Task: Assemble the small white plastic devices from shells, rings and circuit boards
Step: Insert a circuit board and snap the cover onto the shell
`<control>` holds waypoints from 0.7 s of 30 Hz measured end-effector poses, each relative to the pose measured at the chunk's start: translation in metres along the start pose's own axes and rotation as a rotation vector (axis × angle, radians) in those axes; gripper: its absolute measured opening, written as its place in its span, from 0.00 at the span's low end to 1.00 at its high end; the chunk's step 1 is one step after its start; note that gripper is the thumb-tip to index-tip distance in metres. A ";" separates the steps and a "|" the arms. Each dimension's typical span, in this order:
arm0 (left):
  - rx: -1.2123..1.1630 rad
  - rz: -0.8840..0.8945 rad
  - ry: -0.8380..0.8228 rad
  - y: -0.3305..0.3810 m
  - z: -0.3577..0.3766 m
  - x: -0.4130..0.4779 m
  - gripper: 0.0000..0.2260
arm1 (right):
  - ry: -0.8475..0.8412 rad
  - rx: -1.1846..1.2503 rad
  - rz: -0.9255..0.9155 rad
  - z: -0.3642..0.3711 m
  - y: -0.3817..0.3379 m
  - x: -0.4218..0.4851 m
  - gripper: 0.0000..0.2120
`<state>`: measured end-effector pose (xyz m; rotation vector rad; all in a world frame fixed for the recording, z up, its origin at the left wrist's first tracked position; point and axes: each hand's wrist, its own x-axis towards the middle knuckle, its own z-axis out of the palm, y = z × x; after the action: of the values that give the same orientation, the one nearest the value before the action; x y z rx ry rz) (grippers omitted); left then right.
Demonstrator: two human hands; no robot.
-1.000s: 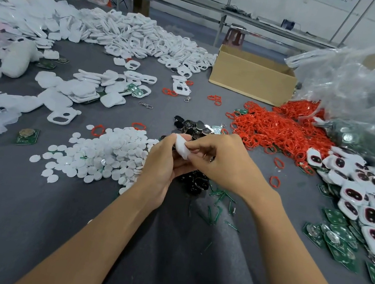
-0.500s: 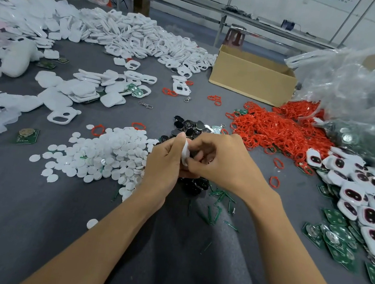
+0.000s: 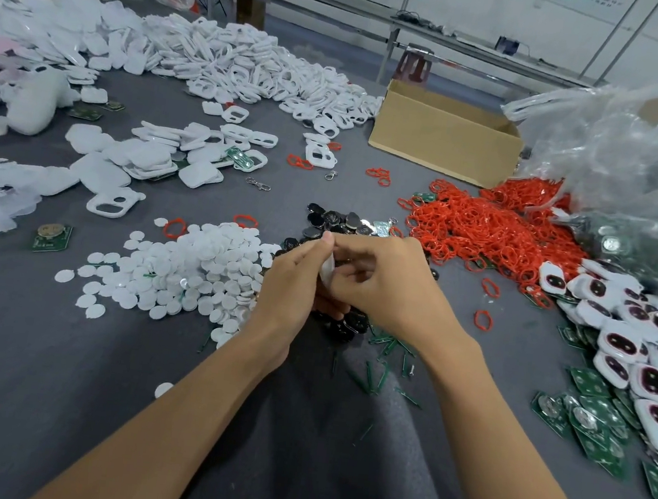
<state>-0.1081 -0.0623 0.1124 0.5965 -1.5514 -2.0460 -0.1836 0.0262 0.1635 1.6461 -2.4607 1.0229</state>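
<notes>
My left hand (image 3: 293, 286) and my right hand (image 3: 389, 285) meet at the middle of the grey table, both pinching one small white shell (image 3: 327, 267) between their fingertips. Most of the shell is hidden by my fingers. Under my hands lies a pile of dark round button parts (image 3: 347, 222). A heap of white round discs (image 3: 192, 270) sits just left of my left hand. Red rings (image 3: 487, 231) are piled to the right, with part-built white devices (image 3: 637, 353) and green circuit boards (image 3: 596, 423) at the far right.
White shells (image 3: 238, 60) are heaped across the back left. An open cardboard box (image 3: 444, 139) stands at the back, beside big clear plastic bags (image 3: 621, 152). Loose green board offcuts (image 3: 380, 359) lie by my right wrist. A single circuit board (image 3: 51, 238) lies at the left.
My hands have closed together round the white shell, so less of it shows than a second ago. They stay over the same spot.
</notes>
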 end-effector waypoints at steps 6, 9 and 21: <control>-0.081 0.036 -0.064 -0.003 0.000 0.000 0.10 | -0.037 0.263 0.103 -0.009 0.007 0.000 0.21; -0.013 0.098 0.071 -0.004 -0.001 0.002 0.19 | -0.023 0.477 0.207 -0.010 0.012 0.003 0.18; 0.025 0.133 0.039 -0.001 0.001 0.000 0.14 | 0.147 0.569 0.273 -0.002 0.025 0.003 0.12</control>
<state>-0.1088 -0.0613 0.1121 0.5245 -1.5538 -1.9081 -0.2063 0.0307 0.1534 1.2707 -2.4819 1.9479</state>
